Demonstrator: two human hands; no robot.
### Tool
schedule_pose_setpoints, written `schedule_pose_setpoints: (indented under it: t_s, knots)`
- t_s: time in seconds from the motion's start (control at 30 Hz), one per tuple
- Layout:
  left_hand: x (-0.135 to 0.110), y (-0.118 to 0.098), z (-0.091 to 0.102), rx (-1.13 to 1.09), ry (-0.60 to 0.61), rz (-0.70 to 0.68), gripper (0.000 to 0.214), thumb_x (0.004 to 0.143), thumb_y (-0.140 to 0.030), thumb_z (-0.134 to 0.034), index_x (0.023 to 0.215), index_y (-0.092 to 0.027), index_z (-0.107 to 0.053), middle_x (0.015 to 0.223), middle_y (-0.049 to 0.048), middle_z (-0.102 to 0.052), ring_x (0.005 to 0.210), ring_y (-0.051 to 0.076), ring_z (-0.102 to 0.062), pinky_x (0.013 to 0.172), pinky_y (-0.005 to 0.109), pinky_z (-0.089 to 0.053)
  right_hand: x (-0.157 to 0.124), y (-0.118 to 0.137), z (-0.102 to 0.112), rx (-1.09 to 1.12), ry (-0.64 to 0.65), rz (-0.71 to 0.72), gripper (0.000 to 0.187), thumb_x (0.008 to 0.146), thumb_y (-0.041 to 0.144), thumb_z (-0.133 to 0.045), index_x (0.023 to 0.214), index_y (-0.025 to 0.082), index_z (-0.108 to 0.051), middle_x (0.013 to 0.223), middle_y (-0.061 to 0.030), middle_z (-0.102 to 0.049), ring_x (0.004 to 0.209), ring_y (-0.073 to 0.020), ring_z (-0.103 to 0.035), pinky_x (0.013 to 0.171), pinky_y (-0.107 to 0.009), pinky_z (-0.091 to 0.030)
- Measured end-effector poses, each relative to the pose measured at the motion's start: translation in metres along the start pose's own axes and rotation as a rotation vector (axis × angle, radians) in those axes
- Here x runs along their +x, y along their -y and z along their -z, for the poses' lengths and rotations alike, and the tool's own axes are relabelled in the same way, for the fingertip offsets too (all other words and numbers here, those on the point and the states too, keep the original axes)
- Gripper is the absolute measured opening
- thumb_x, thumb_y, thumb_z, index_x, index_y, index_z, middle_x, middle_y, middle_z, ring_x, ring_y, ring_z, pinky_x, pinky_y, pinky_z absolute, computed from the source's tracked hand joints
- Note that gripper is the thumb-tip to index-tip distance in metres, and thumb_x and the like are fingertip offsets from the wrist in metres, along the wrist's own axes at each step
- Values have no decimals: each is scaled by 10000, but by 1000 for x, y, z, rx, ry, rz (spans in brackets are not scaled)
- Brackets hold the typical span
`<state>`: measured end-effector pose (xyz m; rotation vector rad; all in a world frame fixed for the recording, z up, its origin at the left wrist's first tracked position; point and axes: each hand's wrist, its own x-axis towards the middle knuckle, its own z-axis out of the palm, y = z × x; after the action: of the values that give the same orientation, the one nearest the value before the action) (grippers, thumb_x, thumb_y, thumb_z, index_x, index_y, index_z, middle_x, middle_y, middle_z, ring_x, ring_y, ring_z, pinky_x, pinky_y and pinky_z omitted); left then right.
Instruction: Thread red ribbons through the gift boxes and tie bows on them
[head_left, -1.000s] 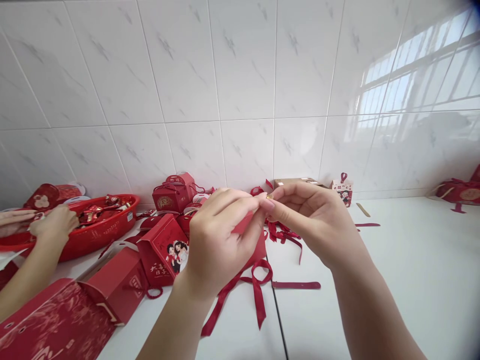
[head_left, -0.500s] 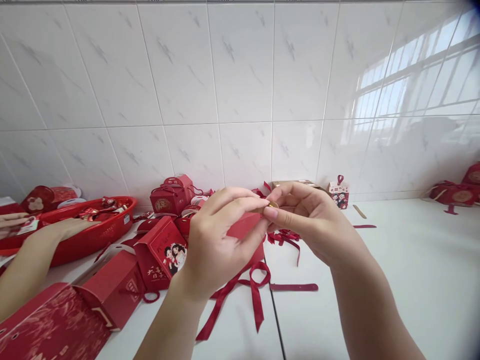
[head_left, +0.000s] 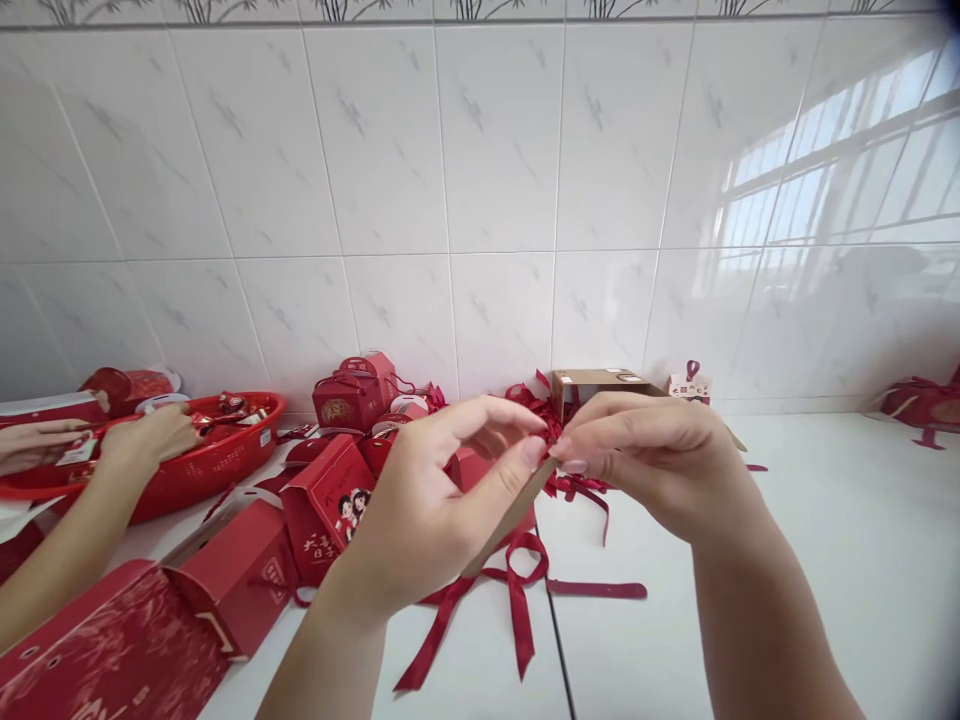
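Observation:
My left hand (head_left: 427,510) and my right hand (head_left: 660,460) meet at chest height over the white counter (head_left: 825,560). Both pinch a small red folded card piece with a brown underside (head_left: 517,505), fingertips touching at its top edge. A dark red ribbon (head_left: 517,590) trails from under it onto the counter. Just left of my left hand stands a red gift box with a cartoon couple (head_left: 330,505).
Another person's hands (head_left: 142,440) reach into a red plastic basket (head_left: 202,470) at the left. Red gift boxes (head_left: 356,390), flat red cartons (head_left: 112,640), loose ribbons (head_left: 596,590) and a brown cardboard box (head_left: 592,385) lie along the tiled wall. More red boxes (head_left: 926,400) sit far right.
The card piece has tilted so its brown underside shows, and my fingertips have shifted slightly lower. The other person's hand moved back onto the basket. The view tipped upward a little.

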<state>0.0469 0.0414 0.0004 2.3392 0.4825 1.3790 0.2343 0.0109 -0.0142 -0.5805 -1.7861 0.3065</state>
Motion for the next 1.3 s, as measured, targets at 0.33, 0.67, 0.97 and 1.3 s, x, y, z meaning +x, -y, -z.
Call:
schedule_pose_setpoints:
  t_s: [0.33, 0.67, 0.97, 1.3]
  knots:
    - [-4, -6, 5, -132, 179, 100, 169, 881, -287, -529, 775, -204, -630, 590, 8, -618, 482, 122, -573, 392, 219, -474, -3, 11, 0, 12, 106, 89, 214, 819, 124, -629, 897, 283, -748, 718, -10, -639, 587, -99, -601, 497, -212, -518]
    - [-2, -10, 4, -88, 185, 124, 207, 878, -246, -542, 696, -202, -630, 585, 4, -618, 524, 123, -594, 425, 207, -494, -1, 5, 1, -110, 139, 237, 213, 840, 124, -600, 871, 273, -750, 768, -19, -554, 649, -106, -575, 526, -236, -509]
    - [7, 16, 4, -436, 360, 298, 260, 903, -285, -506, 680, -192, -601, 636, 9, -597, 540, 96, -546, 468, 204, -455, 2, -9, -9, -283, 40, 329, 237, 851, 142, -583, 848, 311, -750, 878, -36, -526, 777, -136, -581, 555, -258, -534]
    - [0, 100, 32, 473, 231, 634, 822, 561, -658, -707, 1236, -228, -519, 1204, 153, -600, 940, 314, -636, 583, 291, -496, 0, -6, -9, -285, 7, 213, 297, 835, 87, -585, 951, 316, -736, 886, -21, -710, 806, -162, -670, 639, -284, -576]
